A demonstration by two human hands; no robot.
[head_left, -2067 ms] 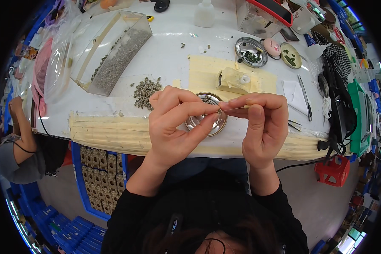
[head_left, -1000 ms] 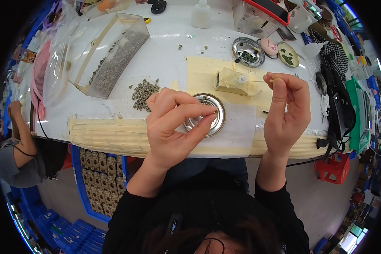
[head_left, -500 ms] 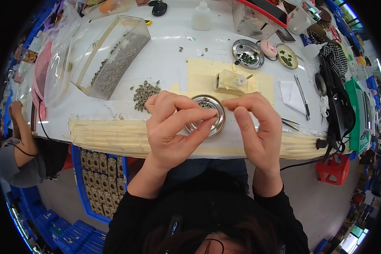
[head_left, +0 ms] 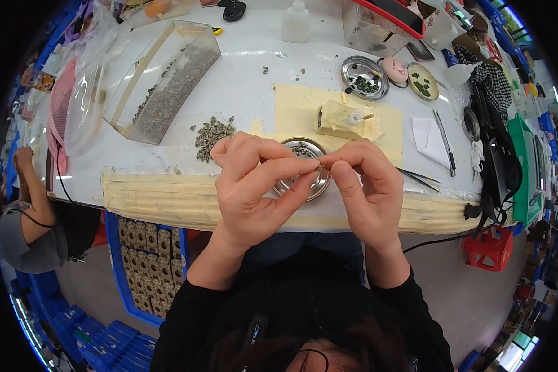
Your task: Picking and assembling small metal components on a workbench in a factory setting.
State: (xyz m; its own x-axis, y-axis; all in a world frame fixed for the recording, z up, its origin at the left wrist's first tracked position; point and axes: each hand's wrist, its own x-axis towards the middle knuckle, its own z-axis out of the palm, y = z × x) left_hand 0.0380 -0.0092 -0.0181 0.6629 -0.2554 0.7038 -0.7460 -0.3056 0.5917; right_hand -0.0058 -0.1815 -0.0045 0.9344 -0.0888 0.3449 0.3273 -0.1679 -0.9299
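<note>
Over a round silver metal dish [head_left: 307,193], my two hands meet at the fingertips. My left hand [head_left: 251,186] pinches a tiny piece between thumb and index finger; it is too small to name. The fingers of my right hand [head_left: 372,195] are curled, thumb and index drawn together, with the index fingertip at the same tiny piece. Small grey-green bits [head_left: 302,150] lie in the dish, partly hidden by my fingers. Just left of my left hand is a loose pile of small grey-green pieces [head_left: 213,137].
A clear bin [head_left: 183,80] of similar pieces stands at the left. Beyond the dish sits a tape-covered block [head_left: 340,119]. Tweezers [head_left: 418,178], a pen [head_left: 444,142] and a dish of dark green pieces [head_left: 364,79] are to the right. Another person's arm [head_left: 36,192] shows far left.
My right hand has moved left, bringing its fingertips to the tiny piece in my left hand. My right thumb and index finger have drawn closer together. My left hand has hardly moved.
</note>
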